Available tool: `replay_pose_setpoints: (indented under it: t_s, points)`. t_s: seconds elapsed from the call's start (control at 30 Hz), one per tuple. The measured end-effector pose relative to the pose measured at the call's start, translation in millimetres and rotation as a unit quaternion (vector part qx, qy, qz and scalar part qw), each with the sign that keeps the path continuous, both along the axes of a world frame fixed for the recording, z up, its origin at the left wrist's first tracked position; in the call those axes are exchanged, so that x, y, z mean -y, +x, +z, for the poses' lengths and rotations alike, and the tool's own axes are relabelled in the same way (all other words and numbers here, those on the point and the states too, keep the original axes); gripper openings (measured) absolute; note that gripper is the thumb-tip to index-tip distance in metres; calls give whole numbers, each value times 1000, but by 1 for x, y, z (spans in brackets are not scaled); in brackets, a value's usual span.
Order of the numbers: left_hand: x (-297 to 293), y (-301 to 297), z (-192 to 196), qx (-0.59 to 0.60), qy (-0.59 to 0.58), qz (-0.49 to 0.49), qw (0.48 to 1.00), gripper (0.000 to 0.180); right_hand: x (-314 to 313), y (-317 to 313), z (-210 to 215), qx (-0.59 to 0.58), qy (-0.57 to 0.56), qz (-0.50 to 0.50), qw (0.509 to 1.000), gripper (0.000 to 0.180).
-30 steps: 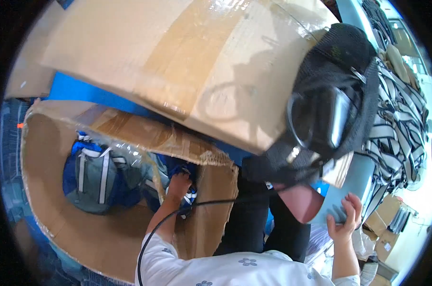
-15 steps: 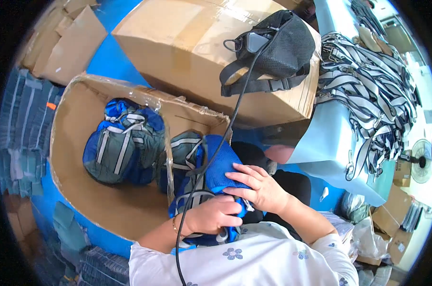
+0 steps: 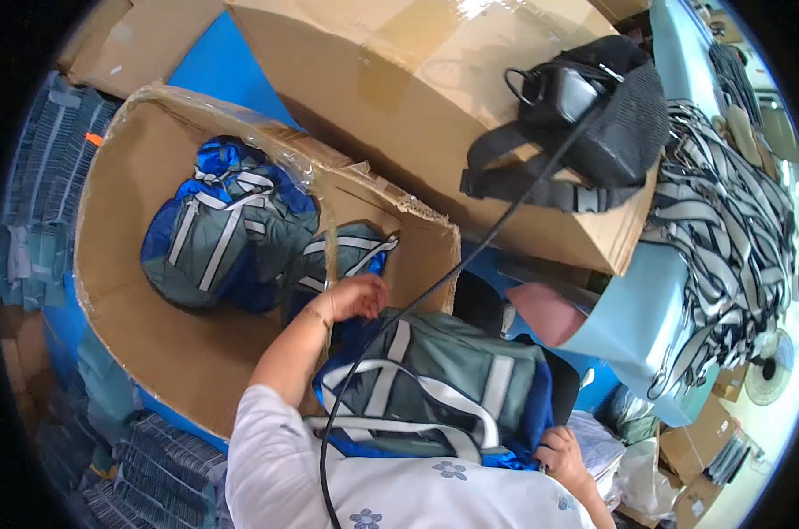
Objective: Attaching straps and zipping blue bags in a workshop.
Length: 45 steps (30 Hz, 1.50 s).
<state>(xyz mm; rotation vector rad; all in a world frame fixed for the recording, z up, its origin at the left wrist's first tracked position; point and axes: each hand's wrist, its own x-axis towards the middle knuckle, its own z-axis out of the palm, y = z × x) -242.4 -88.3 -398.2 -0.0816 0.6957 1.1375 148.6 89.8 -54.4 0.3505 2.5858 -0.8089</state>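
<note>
A grey and blue duffel bag [image 3: 444, 357] with pale webbing straps and handles lies across my lap, its long side towards me. My right hand [image 3: 563, 454] is closed on the bag's blue corner at the lower right. Above the bag's far left end is my left hand [image 3: 357, 298], its fingers loosely bent and nothing visible in them. That hand is close to the near wall of an open cardboard box [image 3: 232, 370]. Inside the box sit a similar bag [image 3: 232, 238], bunched up, and another grey and blue bag [image 3: 347, 247], partly hidden by my left hand.
A large closed carton [image 3: 373, 97] stands behind the box, with a black mesh waist bag [image 3: 624, 123] on top. From it a black cable [image 3: 470, 251] runs across my work. Grey straps [image 3: 726, 229] heap on a pale blue table [image 3: 633, 300] at right. Stacked dark fabric pieces [image 3: 51, 176] stand at left.
The duffel bag has been turned and spread flat, so its grey strapped side shows. My left hand has moved up towards the box; my right hand has gone down to the bag's right corner.
</note>
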Motion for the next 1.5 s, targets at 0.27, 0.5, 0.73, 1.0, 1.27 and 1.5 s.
replay_pose_setpoints:
  t_s: [0.27, 0.5, 0.73, 1.0, 1.27, 1.5]
  points:
    - [21, 49, -226, -635, -326, -176, 678, 37, -19, 37, 19, 153, 36, -131, 979, 20]
    - [61, 73, -305, -530, -275, -110, 795, 40, -24, 31, 10, 225, 21, -154, 962, 19]
    - [51, 75, -276, -597, -277, -225, 718, 47, -22, 31, -7, 180, -26, -240, 954, 28]
    - [63, 96, -187, -413, -334, 236, 814, 27, -11, 33, -17, 147, -2, -256, 955, 30]
    - [98, 65, -43, -338, -332, 145, 869, 41, 13, 20, -18, -71, 64, -224, 970, 44]
    - [85, 18, 161, -258, -8, 159, 953, 41, 9, -8, 72, -143, 119, -91, 978, 57]
